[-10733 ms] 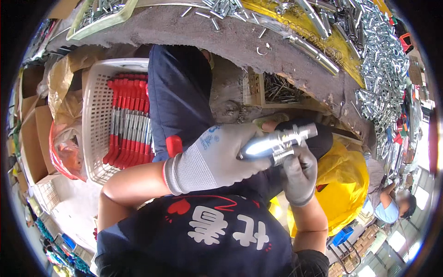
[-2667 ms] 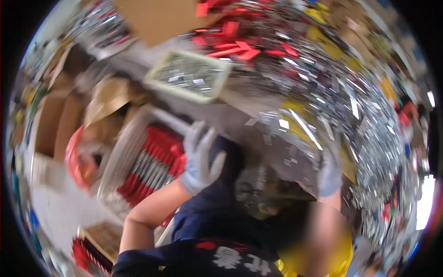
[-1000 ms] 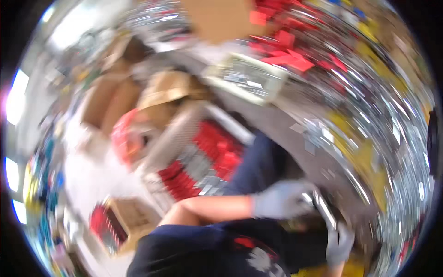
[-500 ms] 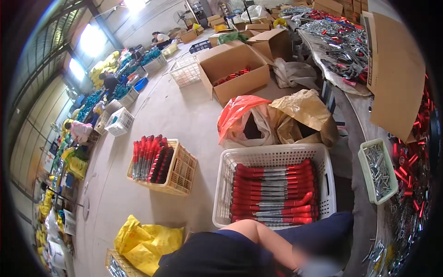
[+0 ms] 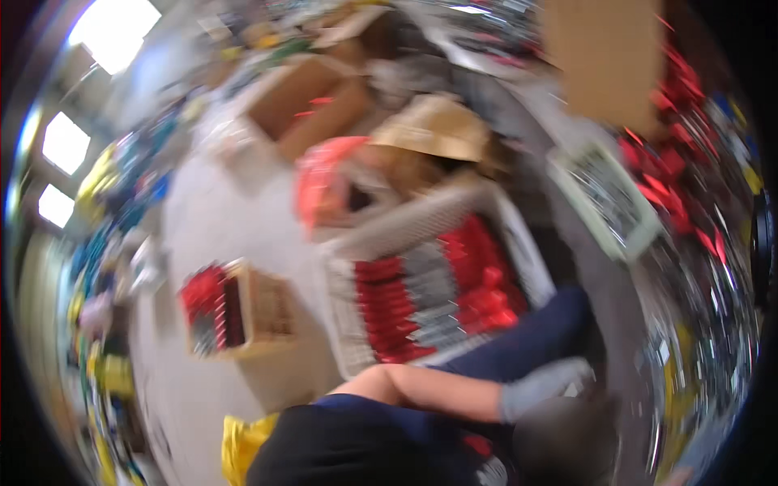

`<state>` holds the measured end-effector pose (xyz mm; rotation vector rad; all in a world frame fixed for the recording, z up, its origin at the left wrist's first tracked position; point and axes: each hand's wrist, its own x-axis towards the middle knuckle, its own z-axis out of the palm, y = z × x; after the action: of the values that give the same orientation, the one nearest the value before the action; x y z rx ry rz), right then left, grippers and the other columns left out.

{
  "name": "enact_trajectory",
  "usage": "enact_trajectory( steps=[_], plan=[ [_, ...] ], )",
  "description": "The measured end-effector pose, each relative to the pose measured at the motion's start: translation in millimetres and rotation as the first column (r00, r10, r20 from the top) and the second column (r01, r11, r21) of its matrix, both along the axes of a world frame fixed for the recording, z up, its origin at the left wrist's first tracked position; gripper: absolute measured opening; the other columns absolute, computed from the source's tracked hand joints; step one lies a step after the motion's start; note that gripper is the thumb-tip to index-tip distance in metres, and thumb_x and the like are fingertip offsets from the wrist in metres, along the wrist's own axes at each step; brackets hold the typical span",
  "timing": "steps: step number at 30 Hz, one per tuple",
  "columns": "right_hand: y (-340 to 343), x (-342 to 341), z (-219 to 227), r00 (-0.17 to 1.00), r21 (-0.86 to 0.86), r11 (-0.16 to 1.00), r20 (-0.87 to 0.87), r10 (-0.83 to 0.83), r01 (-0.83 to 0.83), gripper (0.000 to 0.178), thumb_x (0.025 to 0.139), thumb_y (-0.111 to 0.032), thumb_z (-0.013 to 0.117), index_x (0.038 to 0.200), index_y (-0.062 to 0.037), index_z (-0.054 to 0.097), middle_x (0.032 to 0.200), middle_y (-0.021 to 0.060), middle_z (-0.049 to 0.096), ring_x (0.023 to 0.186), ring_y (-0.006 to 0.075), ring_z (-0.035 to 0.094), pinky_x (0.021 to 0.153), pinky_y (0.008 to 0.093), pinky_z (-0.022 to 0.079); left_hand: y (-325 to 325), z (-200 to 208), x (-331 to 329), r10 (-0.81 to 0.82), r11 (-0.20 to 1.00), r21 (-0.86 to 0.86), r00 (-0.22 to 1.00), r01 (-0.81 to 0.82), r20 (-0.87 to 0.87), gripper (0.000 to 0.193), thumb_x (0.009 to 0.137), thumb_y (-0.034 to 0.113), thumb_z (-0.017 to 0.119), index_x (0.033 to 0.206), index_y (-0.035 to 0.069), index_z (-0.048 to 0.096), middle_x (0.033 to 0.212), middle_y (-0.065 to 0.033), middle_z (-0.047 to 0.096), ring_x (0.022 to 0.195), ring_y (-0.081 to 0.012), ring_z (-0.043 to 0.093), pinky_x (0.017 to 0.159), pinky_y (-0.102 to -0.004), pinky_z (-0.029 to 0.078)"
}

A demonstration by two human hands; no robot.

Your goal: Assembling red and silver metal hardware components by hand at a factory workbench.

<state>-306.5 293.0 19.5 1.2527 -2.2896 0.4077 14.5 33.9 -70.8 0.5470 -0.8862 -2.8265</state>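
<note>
My left forearm crosses from the bare elbow toward the right, and my left hand (image 5: 548,389) in a grey glove is over my dark-clad leg, its fingers smeared by motion. What it holds, if anything, I cannot make out. A blurred grey-blue shape at the lower right rim looks like my right gloved hand (image 5: 707,437), beside the loose metal parts (image 5: 705,348). Beyond my leg stands a white plastic basket (image 5: 527,243), with stacked red-ended, silver-shafted tools (image 5: 429,292) lying in it. Something red (image 5: 478,444) shows by my lap.
A tan crate (image 5: 271,312) of upright red-handled tools stands on the floor at left. Behind the basket are a red-and-white bag (image 5: 328,174), a brown sack (image 5: 438,134) and a cardboard box (image 5: 275,101). A pale green tray (image 5: 608,202) of metal pieces rests on the right-hand bench.
The view has swung and tilted, blurring the scene; basket and crate sit further left in it. My left glove shows more plainly, and a grey-blue shape has appeared at the lower right.
</note>
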Motion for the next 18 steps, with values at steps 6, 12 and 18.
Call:
enact_trajectory(
  steps=[6, 12, 18],
  plan=[
    [-38, 203, -13, 0.621, -0.323, 0.806, 0.781, -0.07, 0.497, 0.034, 0.081, -0.013, 0.066, 0.11, -0.0033, 0.053, 0.103, 0.0093, 0.06, 0.093, 0.0172, 0.056, 0.083, 0.0322, 0.048, -25, 28, -21, 0.282, 0.809, 0.585, 0.915, -0.065, -0.288, 0.034, 0.089, 0.042, 0.051, 0.075, 0.012, 0.046, 0.069, -0.0009, 0.044, 0.066, -0.0159, 0.044, 0.063, -0.0325, 0.036],
    [-55, 279, -64, 0.413, -0.584, 0.444, 0.805, 0.426, 0.68, 0.031, 0.082, -0.003, 0.07, 0.103, -0.0037, 0.047, 0.098, 0.0106, 0.063, 0.087, 0.015, 0.063, 0.077, 0.0292, 0.053, 25, 37, -52, 0.164, 0.78, 0.624, 0.977, -0.046, -0.133, 0.025, 0.089, 0.036, 0.05, 0.08, 0.012, 0.05, 0.07, 0.0007, 0.04, 0.065, -0.015, 0.038, 0.067, -0.0317, 0.033],
    [-41, 284, -70, 0.251, -0.469, 0.533, 0.867, 0.43, 0.704, 0.039, 0.088, -0.025, 0.067, 0.108, 0.0033, 0.05, 0.087, 0.0094, 0.064, 0.073, 0.0131, 0.063, 0.066, 0.0261, 0.053, 53, 31, -47, 0.055, 0.835, 0.549, 0.987, 0.036, -0.149, 0.024, 0.093, 0.029, 0.043, 0.09, 0.008, 0.054, 0.089, -0.0043, 0.054, 0.092, -0.0198, 0.051, 0.092, -0.0394, 0.04]
  ],
)
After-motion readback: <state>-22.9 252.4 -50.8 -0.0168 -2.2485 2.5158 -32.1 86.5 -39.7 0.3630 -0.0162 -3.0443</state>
